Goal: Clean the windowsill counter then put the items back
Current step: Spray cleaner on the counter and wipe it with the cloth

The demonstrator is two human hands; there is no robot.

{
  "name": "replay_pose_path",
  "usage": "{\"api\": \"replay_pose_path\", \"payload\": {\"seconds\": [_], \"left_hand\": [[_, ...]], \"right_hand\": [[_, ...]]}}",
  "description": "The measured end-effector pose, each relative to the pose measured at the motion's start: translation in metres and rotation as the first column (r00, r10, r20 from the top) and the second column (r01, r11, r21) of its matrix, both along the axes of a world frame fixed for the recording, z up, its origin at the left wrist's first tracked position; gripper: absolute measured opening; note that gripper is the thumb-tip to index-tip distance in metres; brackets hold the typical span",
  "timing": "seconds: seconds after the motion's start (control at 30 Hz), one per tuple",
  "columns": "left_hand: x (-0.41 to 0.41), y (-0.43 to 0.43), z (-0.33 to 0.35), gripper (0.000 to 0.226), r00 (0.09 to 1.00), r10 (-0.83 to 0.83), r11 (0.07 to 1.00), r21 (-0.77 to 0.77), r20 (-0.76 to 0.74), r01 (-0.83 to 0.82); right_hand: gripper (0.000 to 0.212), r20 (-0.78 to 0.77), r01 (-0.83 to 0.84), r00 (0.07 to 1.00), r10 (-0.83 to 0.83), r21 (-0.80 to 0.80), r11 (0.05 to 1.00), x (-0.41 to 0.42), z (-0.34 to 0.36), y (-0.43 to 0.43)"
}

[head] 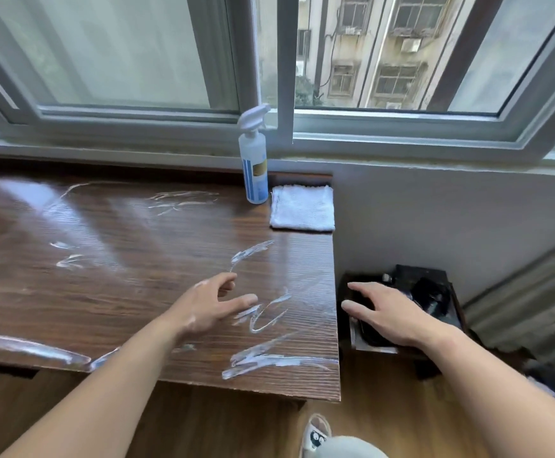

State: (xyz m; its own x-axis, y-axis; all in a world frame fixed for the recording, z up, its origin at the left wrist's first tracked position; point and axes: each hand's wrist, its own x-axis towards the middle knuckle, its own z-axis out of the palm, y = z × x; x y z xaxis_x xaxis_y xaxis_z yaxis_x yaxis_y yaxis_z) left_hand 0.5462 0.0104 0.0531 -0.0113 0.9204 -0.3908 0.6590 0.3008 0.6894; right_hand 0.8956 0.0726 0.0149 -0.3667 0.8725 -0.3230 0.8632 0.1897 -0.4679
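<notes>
The dark wooden windowsill counter (137, 276) is streaked with white smears across its top. A white spray bottle (254, 160) stands upright at its back right, beside a folded white cloth (302, 208) lying flat in the corner. My left hand (213, 304) hovers over the counter near its right end, fingers spread and relaxed, holding nothing. My right hand (388, 314) is past the counter's right edge, fingers extended over a dark tray (448, 312) of black items set lower down. Whether it touches them I cannot tell.
A sliding window (269, 61) runs behind the counter, with a white wall (435, 219) below it at the right. A grey curtain (534, 292) hangs at far right. Wooden floor and a slippered foot (316, 434) show below the counter's front edge.
</notes>
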Motion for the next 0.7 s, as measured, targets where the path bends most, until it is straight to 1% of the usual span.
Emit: {"api": "replay_pose_path", "payload": {"seconds": [0.1,0.13,0.2,0.27,0.4,0.47,0.57,0.63,0.7], "left_hand": [[-0.007,0.025,-0.003,0.085,0.999,-0.005,1.000,-0.012,-0.044,0.005],[-0.009,0.034,-0.004,0.085,0.999,-0.002,1.000,-0.018,-0.052,0.001],[-0.013,0.055,-0.003,0.082,0.997,-0.006,1.000,-0.030,-0.077,0.003],[-0.017,0.079,0.002,0.084,0.994,-0.008,1.000,-0.030,-0.110,0.005],[-0.024,0.141,0.011,0.092,0.984,0.080,0.997,0.030,-0.158,-0.077],[-0.024,0.173,0.011,0.094,0.977,0.162,0.985,0.076,-0.140,-0.153],[-0.022,0.216,0.003,0.098,0.954,0.279,0.954,0.149,-0.107,-0.262],[-0.018,0.239,-0.003,0.100,0.938,0.339,0.928,0.189,-0.071,-0.321],[-0.014,0.257,-0.010,0.101,0.923,0.385,0.897,0.239,-0.012,-0.371]], "right_hand": [[0.069,-0.021,-0.040,0.999,0.040,0.029,0.999,-0.016,0.006,0.027],[0.069,-0.027,-0.057,0.998,0.058,0.035,0.998,-0.021,0.007,0.039],[0.077,-0.024,-0.071,0.997,0.073,0.059,0.996,-0.032,0.007,0.066],[0.079,-0.025,-0.087,0.996,0.090,0.106,0.991,-0.043,0.006,0.095],[0.075,0.009,-0.162,0.987,0.162,0.162,0.974,-0.071,0.000,0.151],[0.072,0.030,-0.207,0.978,0.205,0.198,0.958,-0.085,-0.009,0.178],[0.066,0.102,-0.308,0.951,0.290,0.278,0.910,-0.103,-0.028,0.217],[0.065,0.164,-0.369,0.928,0.335,0.272,0.889,-0.110,-0.039,0.238],[0.071,0.237,-0.433,0.894,0.380,0.242,0.868,-0.113,-0.049,0.254]]}}
